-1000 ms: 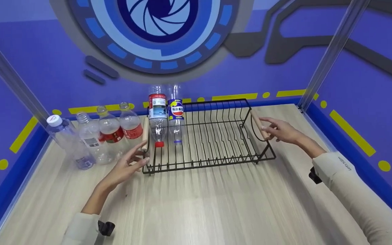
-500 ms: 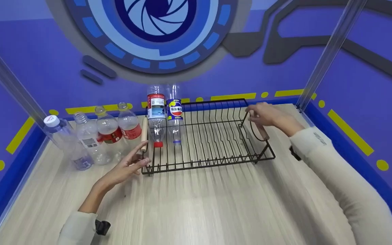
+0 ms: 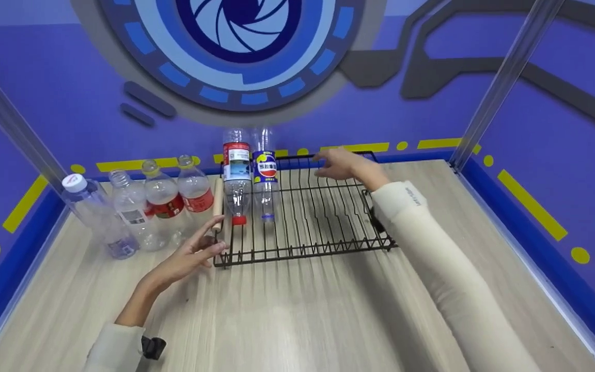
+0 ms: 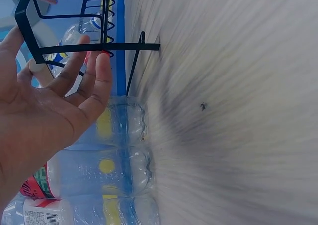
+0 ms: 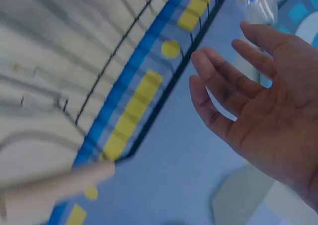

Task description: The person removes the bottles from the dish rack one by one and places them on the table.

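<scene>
A black wire rack (image 3: 297, 256) stands on the table. Two clear bottles lean in its left end: a red-labelled bottle (image 3: 237, 163) with a red cap and a blue-labelled bottle (image 3: 266, 166) with a blue cap, both caps down. My left hand (image 3: 186, 258) rests loosely at the rack's left wooden handle (image 3: 218, 204), its fingers spread and not wrapped round it. Over the rack's back rim, to the right of the bottles, my right hand (image 3: 344, 164) hovers with loosely bent fingers and nothing in it. The right wooden handle (image 5: 59, 185) is hidden by my arm in the head view.
Left of the rack several bottles stand in a row: a white-capped bottle (image 3: 98, 217), an uncapped clear bottle (image 3: 137, 212) and red-labelled ones (image 3: 166, 204). A purple-blue wall (image 3: 426, 119) rises behind, with side panels left and right.
My right hand has left the right handle and moved left over the rack's back rim. My left hand has stayed by the left handle. The bottles and rack look unmoved.
</scene>
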